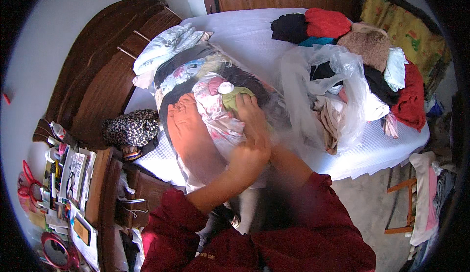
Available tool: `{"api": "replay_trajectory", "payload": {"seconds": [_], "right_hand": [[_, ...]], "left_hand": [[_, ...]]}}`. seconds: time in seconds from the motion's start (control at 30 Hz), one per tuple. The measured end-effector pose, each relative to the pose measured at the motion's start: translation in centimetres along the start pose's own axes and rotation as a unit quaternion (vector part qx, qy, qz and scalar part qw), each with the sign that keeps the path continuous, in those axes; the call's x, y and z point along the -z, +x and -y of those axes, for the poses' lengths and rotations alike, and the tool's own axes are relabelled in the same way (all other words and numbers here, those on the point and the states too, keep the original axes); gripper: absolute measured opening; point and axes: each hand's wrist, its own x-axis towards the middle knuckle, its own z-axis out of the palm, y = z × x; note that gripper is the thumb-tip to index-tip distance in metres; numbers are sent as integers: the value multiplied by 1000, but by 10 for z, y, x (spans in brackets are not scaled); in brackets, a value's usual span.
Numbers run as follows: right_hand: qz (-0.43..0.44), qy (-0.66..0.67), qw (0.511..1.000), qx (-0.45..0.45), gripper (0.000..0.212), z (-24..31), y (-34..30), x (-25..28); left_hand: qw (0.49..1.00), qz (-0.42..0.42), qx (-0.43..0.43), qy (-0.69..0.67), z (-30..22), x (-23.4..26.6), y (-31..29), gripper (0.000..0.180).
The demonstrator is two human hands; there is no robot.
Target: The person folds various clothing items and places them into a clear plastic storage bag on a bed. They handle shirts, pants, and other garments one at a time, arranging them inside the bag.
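Note:
A large clear plastic storage bag (pixel 223 147) lies across the bed, packed with folded clothes. Through the film show an orange garment (pixel 183 118), a pink-and-white floral piece (pixel 215 108), a green cloth (pixel 232 99) and dark clothes. A round white valve cap (pixel 225 87) sits on the bag's top. My right hand (pixel 250 113) rests on the bag just beside the cap, its fingers stretched over the green cloth. Across the right hand's wrist lies my left hand (pixel 252 152); its fingers are blurred and partly hidden.
Another clear plastic bag (pixel 293 83) lies crumpled on the right of the bed (pixel 245 32), among heaped clothes, including a red garment (pixel 327 22). A folded light quilt (pixel 169 47) is near the headboard (pixel 93 66). A cluttered desk (pixel 105 193) stands left, a wooden-framed stool (pixel 409 206) right.

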Motion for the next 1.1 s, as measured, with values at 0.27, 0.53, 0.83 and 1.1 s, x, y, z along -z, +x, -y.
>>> {"api": "replay_trajectory", "payload": {"seconds": [0.27,0.53,0.83,1.1], "right_hand": [[83,9,996,-30,50,6,38,-15],[49,-110,984,133,64,-33,56,-64],[-4,-95,990,103,69,-47,0,-42],[53,-103,993,24,72,-40,-100,35]], "left_hand": [[999,-22,-4,-45,2,-4,5,16],[998,38,-5,-42,-5,1,0,15],[973,51,61,-215,8,22,-13,29],[976,30,76,-204,92,1,-3,51]]}}
